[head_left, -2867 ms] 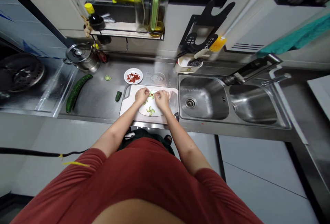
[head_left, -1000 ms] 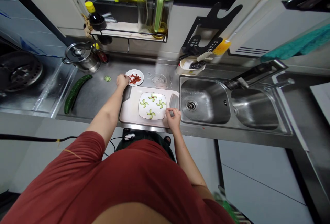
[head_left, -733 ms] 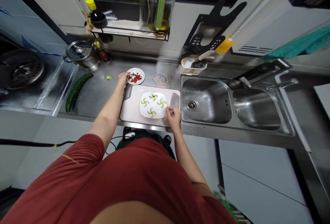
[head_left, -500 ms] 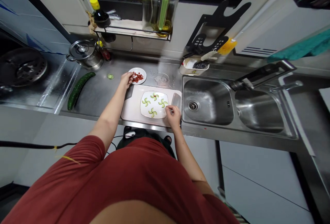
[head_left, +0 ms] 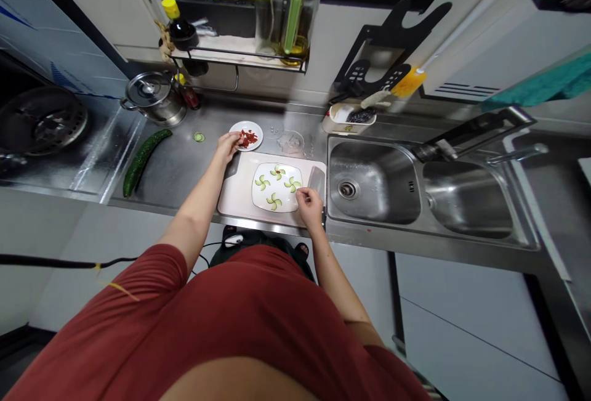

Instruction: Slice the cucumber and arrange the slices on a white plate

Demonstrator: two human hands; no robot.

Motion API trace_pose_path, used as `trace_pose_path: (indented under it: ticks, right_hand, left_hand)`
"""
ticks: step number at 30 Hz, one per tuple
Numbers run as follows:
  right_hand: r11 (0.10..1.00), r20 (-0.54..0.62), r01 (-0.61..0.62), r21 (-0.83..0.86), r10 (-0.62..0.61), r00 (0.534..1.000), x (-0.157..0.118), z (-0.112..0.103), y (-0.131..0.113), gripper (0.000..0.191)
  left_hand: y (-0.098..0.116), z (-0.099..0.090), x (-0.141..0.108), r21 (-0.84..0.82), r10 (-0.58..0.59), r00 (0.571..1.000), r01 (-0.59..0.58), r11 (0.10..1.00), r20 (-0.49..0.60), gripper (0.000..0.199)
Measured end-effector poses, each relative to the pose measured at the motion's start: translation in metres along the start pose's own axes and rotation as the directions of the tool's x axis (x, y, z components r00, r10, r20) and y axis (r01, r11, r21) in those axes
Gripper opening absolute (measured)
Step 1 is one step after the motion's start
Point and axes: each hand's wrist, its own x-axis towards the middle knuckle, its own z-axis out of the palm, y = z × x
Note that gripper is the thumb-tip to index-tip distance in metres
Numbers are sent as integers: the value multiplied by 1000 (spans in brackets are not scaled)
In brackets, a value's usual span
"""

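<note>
My left hand [head_left: 228, 144] reaches over the rim of a small white plate [head_left: 257, 130], its fingers pinched at a heap of small red pieces [head_left: 249, 138], perhaps chopped chilli. A red bit shows at the fingertips. At the right edge of a squarish white plate [head_left: 258, 199], my right hand [head_left: 309, 205] is closed in a pinch; what it holds, if anything, is too small to make out. Several pinwheels of green cucumber slices [head_left: 274, 202] lie on this plate, the top one with a red centre. Under the plate is a pale cutting board [head_left: 235, 194].
A broad knife blade [head_left: 316, 180] lies on the board's right side. Left are a whole cucumber [head_left: 144, 161], cucumber slices [head_left: 199, 137] and a lidded pot [head_left: 152, 96]. The double sink [head_left: 373, 179] adjoins on the right. A bottle shelf [head_left: 240, 56] overhangs the counter's back.
Both hands stay almost in place, the left at the red pieces and the right beside the squarish plate. The whole view has shifted very slightly.
</note>
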Motion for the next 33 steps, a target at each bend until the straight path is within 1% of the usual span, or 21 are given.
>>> trace_pose_path:
  ticks: [6, 8, 12, 15, 19, 21, 24, 26, 29, 33]
  right_hand:
    - [1000, 4, -11, 15, 11, 1000, -2, -2, 3, 17]
    - [1000, 0, -11, 23, 11, 1000, -2, -2, 5, 17]
    - [1000, -8, -17, 12, 17, 1000, -3, -3, 6, 16]
    - [1000, -4, -4, 6, 4, 1000, 4, 1, 1, 16]
    - [998, 22, 58, 9, -58, 998, 29, 12, -17, 13]
    - [994, 56, 108, -2, -108, 993, 46, 20, -29, 12]
    - [983, 92, 181, -16, -179, 980, 72, 32, -46, 9]
    - [978, 104, 207, -20, -204, 973, 88, 41, -55, 9]
    - [969, 128, 247, -13, -243, 962, 107, 55, -66, 9]
    - [959, 136, 283, 15, -283, 949, 125, 71, -76, 11]
  left_hand:
    - [-7, -4, 8, -71, -46, 998, 49, 996, 36, 9]
    - [-8, -5, 11, -56, -64, 997, 66, 996, 31, 10]
    - [-8, -4, 12, 35, -91, 996, 91, 995, 11, 13]
    - [-5, 1, 8, 19, -88, 995, 88, 996, 36, 10]
    - [-1, 15, -2, -107, -115, 987, 127, 986, 112, 9]
    - [0, 22, -9, -176, -147, 976, 175, 969, 161, 9]
    - [2, 31, -19, -246, -207, 946, 269, 931, 249, 7]
    - [2, 36, -25, -257, -227, 932, 301, 918, 281, 8]
    - [2, 42, -34, -228, -230, 925, 305, 925, 302, 12]
    - [1, 45, -43, -170, -236, 911, 305, 937, 337, 12]
